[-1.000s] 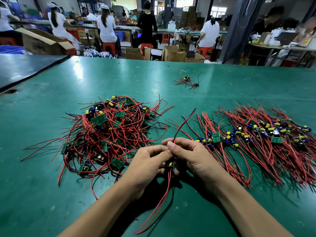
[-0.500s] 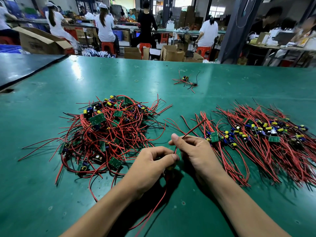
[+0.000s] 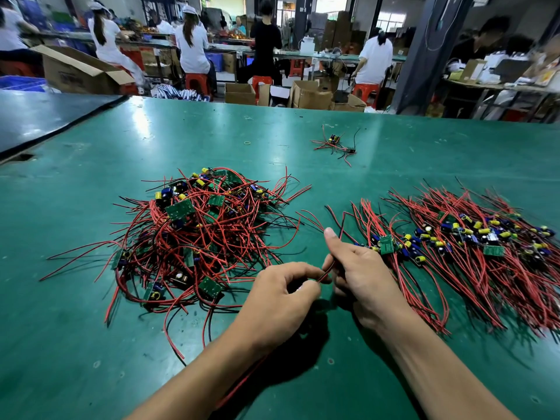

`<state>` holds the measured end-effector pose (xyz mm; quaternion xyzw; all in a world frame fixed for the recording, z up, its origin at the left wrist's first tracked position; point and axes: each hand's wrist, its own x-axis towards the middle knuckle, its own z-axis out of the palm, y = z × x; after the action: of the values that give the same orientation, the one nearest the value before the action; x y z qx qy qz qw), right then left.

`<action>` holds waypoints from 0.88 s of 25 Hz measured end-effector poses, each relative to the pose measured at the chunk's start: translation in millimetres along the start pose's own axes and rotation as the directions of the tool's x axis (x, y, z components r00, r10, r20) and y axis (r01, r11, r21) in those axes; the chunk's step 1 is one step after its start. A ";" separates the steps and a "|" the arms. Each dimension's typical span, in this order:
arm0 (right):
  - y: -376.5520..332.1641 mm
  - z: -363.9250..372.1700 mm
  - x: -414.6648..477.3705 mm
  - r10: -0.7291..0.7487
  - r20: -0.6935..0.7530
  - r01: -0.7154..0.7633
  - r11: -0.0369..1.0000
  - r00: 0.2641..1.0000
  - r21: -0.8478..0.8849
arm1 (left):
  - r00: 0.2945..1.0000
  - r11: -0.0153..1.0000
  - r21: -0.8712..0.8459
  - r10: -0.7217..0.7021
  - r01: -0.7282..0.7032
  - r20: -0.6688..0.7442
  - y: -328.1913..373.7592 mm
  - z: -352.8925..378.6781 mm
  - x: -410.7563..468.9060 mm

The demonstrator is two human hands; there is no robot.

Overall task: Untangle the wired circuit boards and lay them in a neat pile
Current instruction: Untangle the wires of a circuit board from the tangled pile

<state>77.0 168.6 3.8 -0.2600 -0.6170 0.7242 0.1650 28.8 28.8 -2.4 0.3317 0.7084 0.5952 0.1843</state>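
A tangled heap of small green circuit boards with red and black wires [image 3: 197, 234] lies left of centre on the green table [image 3: 91, 344]. To the right a combed-out pile of wired boards [image 3: 472, 247] lies with its wires running side by side. My left hand [image 3: 281, 298] and my right hand [image 3: 360, 274] meet between the two piles. Both pinch the red and black wires of one wired board [image 3: 325, 271]; the board itself is hidden inside my left hand. Its other wires trail under my left forearm toward me.
A small stray wired board [image 3: 335, 144] lies far back on the table, with a rubber band [image 3: 247, 143] to its left. A dark mat [image 3: 36, 116] adjoins the table at the left. Beyond the far edge are cardboard boxes, stools and seated people.
My right hand has slid up and to the right along the wires, away from my left hand. The upright wire end now leans toward the right pile.
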 end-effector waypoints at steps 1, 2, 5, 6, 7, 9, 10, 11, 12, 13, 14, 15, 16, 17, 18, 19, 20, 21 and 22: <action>-0.4 -0.1 -1.2 -0.015 0.009 0.015 1.000 1.000 -0.007 | 1.000 1.000 0.002 0.021 -0.021 -0.010 -0.1 -0.6 0.3; -0.1 0.0 -2.2 -0.028 0.027 0.028 1.000 0.999 -0.005 | 0.999 0.999 0.005 0.040 -0.040 -0.017 -0.1 -1.5 0.8; 3.2 3.2 -6.3 -0.031 0.166 0.034 0.999 0.986 -0.013 | 0.997 0.998 -0.012 0.060 -0.061 -0.047 0.5 -4.3 2.3; 3.9 4.3 -8.1 -0.027 0.219 0.031 0.999 0.975 -0.017 | 0.997 0.998 -0.026 0.060 -0.061 -0.056 0.7 -4.7 2.7; 4.0 4.4 -9.3 -0.025 0.256 0.029 0.999 0.966 -0.014 | 0.997 0.997 -0.043 0.056 -0.059 -0.059 1.5 -4.7 2.5; 1.6 2.2 -9.7 -0.034 0.268 0.039 0.999 0.963 -0.014 | 0.997 0.996 -0.068 0.047 -0.051 -0.055 4.1 -4.1 2.1; -0.2 0.3 -9.2 -0.054 0.244 0.068 0.997 0.968 -0.049 | 0.998 0.997 -0.060 0.042 -0.045 -0.057 4.3 -3.5 1.9; -1.9 -1.6 -8.1 -0.085 0.207 0.109 0.988 0.975 -0.108 | 0.997 0.999 -0.031 0.034 -0.036 -0.064 3.8 -2.8 2.0; -2.9 -3.3 -6.9 -0.124 0.167 0.152 0.973 0.978 -0.172 | 0.997 1.000 0.009 0.027 -0.026 -0.075 2.9 -2.4 2.2; -3.4 -5.2 -5.6 -0.162 0.131 0.188 0.956 0.978 -0.225 | 0.996 0.999 0.043 0.021 -0.017 -0.082 2.3 -2.0 2.2; -3.5 -7.2 -4.5 -0.195 0.101 0.215 0.941 0.976 -0.260 | 0.996 0.998 0.066 0.022 -0.016 -0.085 1.8 -1.5 2.3; -3.3 -9.2 -3.3 -0.219 0.080 0.233 0.932 0.972 -0.279 | 0.996 0.996 0.084 0.028 -0.021 -0.086 1.7 -1.2 2.2; -3.2 -11.1 -2.4 -0.233 0.064 0.241 0.926 0.970 -0.291 | 0.995 0.995 0.099 0.035 -0.026 -0.089 2.1 -1.1 1.8; -3.0 -12.7 -1.7 -0.238 0.046 0.240 0.923 0.970 -0.300 | 0.995 0.993 0.114 0.042 -0.031 -0.094 2.9 -1.4 1.3; -2.9 -14.3 -0.7 -0.235 0.024 0.231 0.924 0.972 -0.305 | 0.994 0.991 0.126 0.050 -0.038 -0.100 3.4 -1.6 0.9; -2.7 -15.5 0.5 -0.223 0.000 0.212 0.930 0.975 -0.299 | 0.993 0.990 0.137 0.058 -0.043 -0.106 3.8 -1.6 0.7; -2.4 -16.0 1.0 -0.198 -0.019 0.185 0.943 0.980 -0.276 | 0.992 0.988 0.149 0.064 -0.046 -0.113 4.0 -1.5 0.4; -1.9 -15.0 1.3 -0.161 -0.028 0.150 0.961 0.987 -0.231 | 0.990 0.986 0.161 0.068 -0.049 -0.119 3.9 -1.3 0.2; -1.4 -13.3 1.5 -0.119 -0.027 0.113 0.980 0.993 -0.165 | 0.989 0.983 0.177 0.076 -0.053 -0.126 3.7 -1.3 0.1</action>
<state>83.5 180.5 3.6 -0.2496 -0.6851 0.6556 0.1963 28.8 28.2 1.5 0.3289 0.7570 0.5577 0.0881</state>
